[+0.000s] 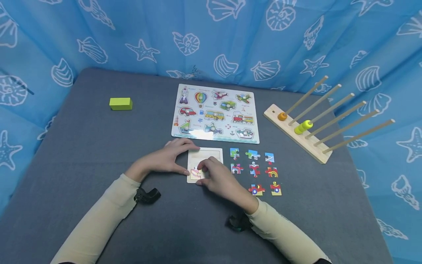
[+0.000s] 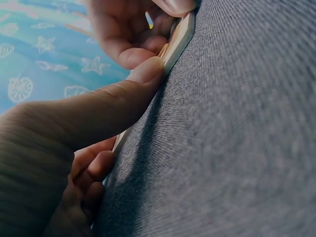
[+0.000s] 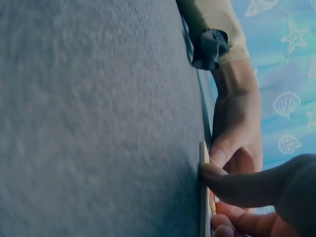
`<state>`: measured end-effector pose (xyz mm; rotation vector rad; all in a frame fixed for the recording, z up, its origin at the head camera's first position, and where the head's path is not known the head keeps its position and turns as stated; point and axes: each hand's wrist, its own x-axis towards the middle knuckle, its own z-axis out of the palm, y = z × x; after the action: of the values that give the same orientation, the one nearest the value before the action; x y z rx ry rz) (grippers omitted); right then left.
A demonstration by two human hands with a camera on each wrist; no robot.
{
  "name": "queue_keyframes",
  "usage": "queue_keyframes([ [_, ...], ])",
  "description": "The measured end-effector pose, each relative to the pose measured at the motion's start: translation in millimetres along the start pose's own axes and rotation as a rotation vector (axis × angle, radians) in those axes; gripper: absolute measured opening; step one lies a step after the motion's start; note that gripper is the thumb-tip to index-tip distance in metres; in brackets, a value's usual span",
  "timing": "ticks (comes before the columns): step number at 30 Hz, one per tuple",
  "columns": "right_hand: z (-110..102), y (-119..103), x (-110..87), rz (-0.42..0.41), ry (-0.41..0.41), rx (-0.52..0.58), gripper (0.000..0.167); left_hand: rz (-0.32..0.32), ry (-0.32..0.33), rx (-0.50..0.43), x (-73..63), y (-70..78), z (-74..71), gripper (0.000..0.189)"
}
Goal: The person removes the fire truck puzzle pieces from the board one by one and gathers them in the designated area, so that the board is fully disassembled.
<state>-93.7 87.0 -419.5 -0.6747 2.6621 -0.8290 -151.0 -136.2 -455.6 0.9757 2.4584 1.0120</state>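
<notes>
A square wooden puzzle tray (image 1: 211, 151) with a raised rim lies flat on the table. In its lower left corner is a jigsaw piece (image 1: 195, 173), washed out by glare. My right hand (image 1: 217, 178) pinches at this piece with curled fingers, its thumb by the tray's front rim. My left hand (image 1: 169, 156) grips the tray's left side, thumb at the left rim and fingers at the upper left corner. In the left wrist view, the left thumb (image 2: 145, 71) presses the tray's edge. Fingers partly hide the piece in both wrist views.
Several loose jigsaw pieces (image 1: 254, 169) lie in rows right of the tray. Behind it is a vehicle picture board (image 1: 215, 126). A wooden peg rack (image 1: 310, 141) with orange and yellow-green beads stands at right. A green block (image 1: 121, 104) sits at far left.
</notes>
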Motion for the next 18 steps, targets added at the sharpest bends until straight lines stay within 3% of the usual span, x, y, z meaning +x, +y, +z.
queue_keyframes([
  [8,4.5,-0.2,-1.9,0.004,0.082,0.075,0.022,-0.014,0.006,-0.004,-1.4,2.9,-0.9,0.084],
  [18,-6.9,3.9,-5.2,-0.005,0.089,0.155,0.013,-0.057,-0.009,-0.013,-0.8,4.2,-0.4,0.084],
])
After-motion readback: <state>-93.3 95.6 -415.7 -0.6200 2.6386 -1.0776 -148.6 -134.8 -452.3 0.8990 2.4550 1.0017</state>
